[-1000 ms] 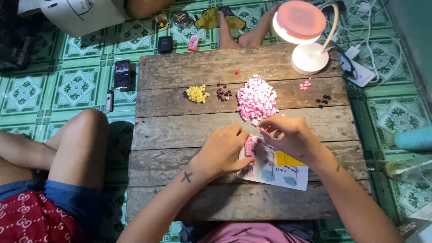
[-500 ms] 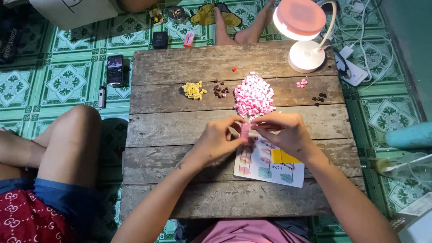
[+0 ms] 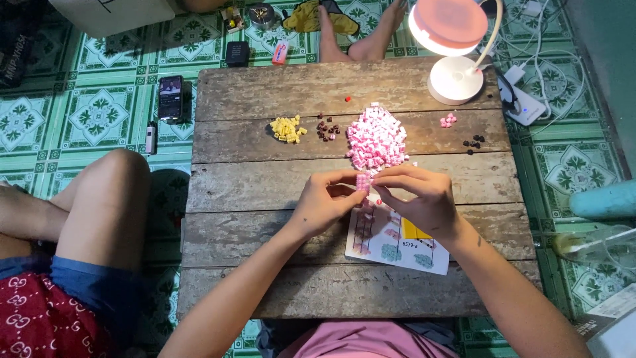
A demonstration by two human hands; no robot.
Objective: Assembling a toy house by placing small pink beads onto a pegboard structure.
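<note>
- Between both sets of fingertips, a small pink block assembly (image 3: 363,181) is pinched; left hand (image 3: 324,202) grips it from the left side, right hand (image 3: 419,197) from the right and top, fingers pressed in on it, none spread.
- Assembly is held just above the wooden table (image 3: 265,192), right at the near edge of the pink pile; looks like only a short stack, a few pieces tall, exact count too small to tell.
- Under the hands: printed instruction sheet (image 3: 397,242) flat on the table, partly covered by the right wrist.
- Just beyond the fingers: big heap of loose pink bricks (image 3: 376,139), mostly unused, so judging by that the build is early, most of it left.
- Farther left in the same row: small yellow pile (image 3: 287,128) and dark brown bits (image 3: 327,128), both looking untouched.
- To the right: a tiny pink cluster (image 3: 448,120) and a few dark pieces (image 3: 474,142), apart from the hands.
- One red piece (image 3: 347,99) alone near the far edge.
- Far right corner: white desk lamp (image 3: 457,40) lit, base on the table.
- Off the table: phone (image 3: 171,98) on the green tiled floor; another person's knee (image 3: 112,199) to the left, another's feet at top.
</note>
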